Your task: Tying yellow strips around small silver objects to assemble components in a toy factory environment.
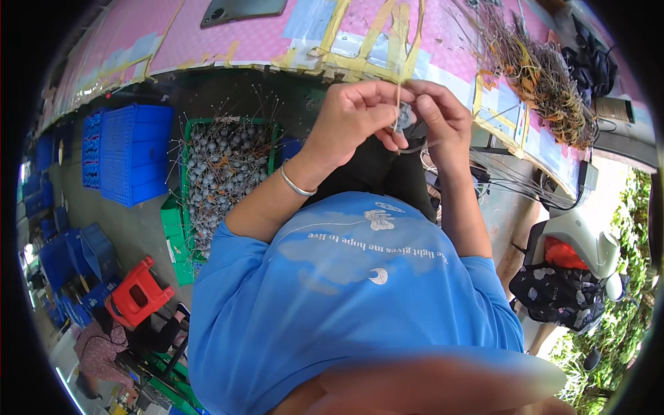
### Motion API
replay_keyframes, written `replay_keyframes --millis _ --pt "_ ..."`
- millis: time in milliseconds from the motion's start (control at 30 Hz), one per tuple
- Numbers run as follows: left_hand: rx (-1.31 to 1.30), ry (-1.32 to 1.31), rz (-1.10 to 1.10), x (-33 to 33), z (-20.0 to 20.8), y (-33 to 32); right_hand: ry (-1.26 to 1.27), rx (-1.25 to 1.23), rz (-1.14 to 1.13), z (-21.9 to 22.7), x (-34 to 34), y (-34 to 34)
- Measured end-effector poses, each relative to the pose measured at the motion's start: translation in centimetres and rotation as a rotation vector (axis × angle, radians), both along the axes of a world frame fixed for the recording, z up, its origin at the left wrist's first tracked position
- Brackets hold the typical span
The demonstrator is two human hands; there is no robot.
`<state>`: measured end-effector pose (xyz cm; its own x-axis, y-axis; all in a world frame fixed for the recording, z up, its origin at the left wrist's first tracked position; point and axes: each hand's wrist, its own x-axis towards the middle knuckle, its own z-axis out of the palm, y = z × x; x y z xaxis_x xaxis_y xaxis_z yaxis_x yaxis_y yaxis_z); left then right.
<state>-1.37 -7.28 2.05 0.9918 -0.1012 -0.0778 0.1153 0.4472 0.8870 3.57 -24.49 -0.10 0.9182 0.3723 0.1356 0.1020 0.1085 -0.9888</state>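
At the table's near edge my two hands meet around a small grey roundish part. My left hand, with a silver bangle on its wrist, pinches the part from the left, its fingers curled. My right hand closes on it from the right between thumb and fingers. A thin tan strand runs upright past the fingertips, in front of the part. From beneath the part, a short grey wire-like end sticks out toward the right palm. Fingers hide much of the part, so its exact kind is unclear.
A green crate of grey round parts on thin wires stands left. Beyond it are blue crates and a red stool near another person. The pink, taped table carries a phone and wire bundles.
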Motion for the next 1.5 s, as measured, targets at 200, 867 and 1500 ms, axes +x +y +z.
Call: replay_keyframes --millis 200,867,1500 --pt "0.079 -0.007 -0.037 -0.8 -0.3 -1.0 0.106 0.338 0.264 -0.9 0.8 0.0" --pt "-0.014 -0.207 -0.02 -0.1 -2.2 0.6 0.525 0.345 0.132 -0.9 1.4 1.8" --pt "0.017 0.075 -0.111 0.8 -2.3 4.5 -0.69 -0.937 -0.288 1.2 27.9 4.7"
